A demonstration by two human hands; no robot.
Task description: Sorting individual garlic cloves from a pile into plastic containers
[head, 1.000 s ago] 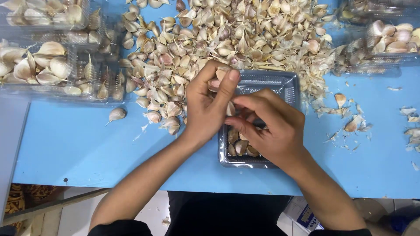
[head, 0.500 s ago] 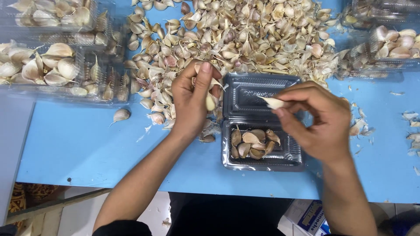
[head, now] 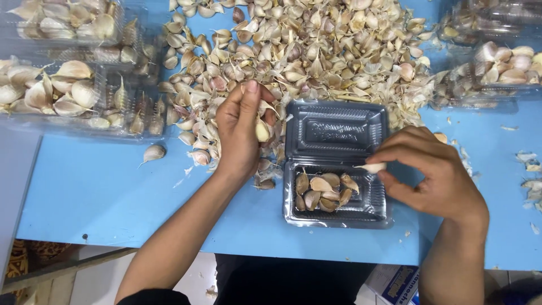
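Since a moment ago, the right hand [head: 435,169] has come down over the open black clamshell tray [head: 337,164] on the blue bench [head: 113,203], pinching one garlic clove [head: 372,168] above the few cloves inside. At the near edge of the big garlic pile [head: 305,51], the left hand [head: 240,133] grips another clove [head: 262,131].

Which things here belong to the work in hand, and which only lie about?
In use:
left hand holding a garlic clove
right hand pinching a clove
open black tray
loose garlic pile

Lying about:
filled clear boxes
stray clove
skin scraps
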